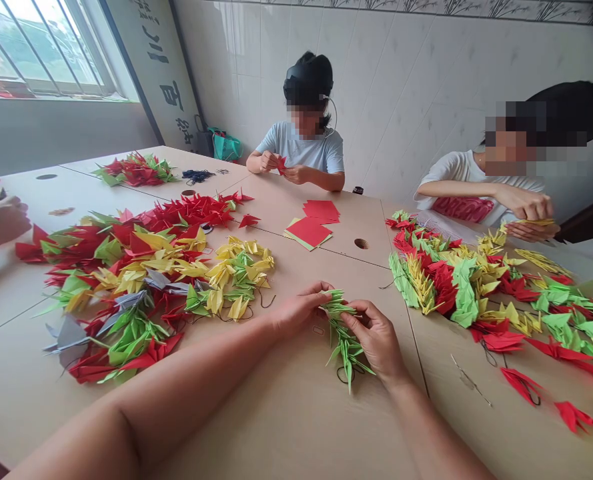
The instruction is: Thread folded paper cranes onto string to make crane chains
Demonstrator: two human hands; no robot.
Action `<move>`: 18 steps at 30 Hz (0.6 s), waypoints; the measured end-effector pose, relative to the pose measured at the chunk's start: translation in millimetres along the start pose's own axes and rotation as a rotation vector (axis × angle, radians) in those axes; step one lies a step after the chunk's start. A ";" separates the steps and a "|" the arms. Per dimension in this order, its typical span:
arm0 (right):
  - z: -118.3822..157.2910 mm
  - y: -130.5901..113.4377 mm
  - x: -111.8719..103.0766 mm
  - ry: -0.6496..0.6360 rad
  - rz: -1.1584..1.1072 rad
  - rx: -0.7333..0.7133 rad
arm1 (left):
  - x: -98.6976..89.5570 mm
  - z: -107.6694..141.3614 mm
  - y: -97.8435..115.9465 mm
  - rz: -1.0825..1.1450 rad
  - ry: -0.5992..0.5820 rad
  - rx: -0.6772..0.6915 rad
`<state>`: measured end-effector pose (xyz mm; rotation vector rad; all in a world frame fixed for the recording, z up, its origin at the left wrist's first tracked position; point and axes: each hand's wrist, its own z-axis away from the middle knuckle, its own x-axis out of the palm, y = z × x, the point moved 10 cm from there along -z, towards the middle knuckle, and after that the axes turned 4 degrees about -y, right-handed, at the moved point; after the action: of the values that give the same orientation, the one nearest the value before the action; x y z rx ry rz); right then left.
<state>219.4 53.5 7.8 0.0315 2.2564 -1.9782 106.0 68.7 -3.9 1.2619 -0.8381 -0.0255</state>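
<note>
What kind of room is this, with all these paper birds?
It looks like a craft workroom. Long tables are pushed together, heaps of folded paper cranes cover them, and squares of red paper lie nearby, with people working at the tables.

Left hand (296, 310), right hand (375, 340) pinching close together, forearms extended.

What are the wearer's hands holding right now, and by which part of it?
The left hand and right hand together hold a bunch of green folded paper cranes by its upper end, with the lower part extending below the grip.
</note>
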 end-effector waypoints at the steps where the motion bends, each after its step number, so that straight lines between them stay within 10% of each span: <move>1: 0.2 0.0 1.8 -0.015 -0.001 0.002 | -0.5 -0.3 -0.5 0.005 0.000 0.002; 18: -1.9 12.5 -5.9 0.040 -0.106 0.069 | 7.4 2.3 6.6 -0.002 -0.043 0.049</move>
<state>226.4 57.5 -3.5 -0.0421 2.2573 -2.1268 107.1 65.7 5.8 1.3116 -0.8792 -0.0336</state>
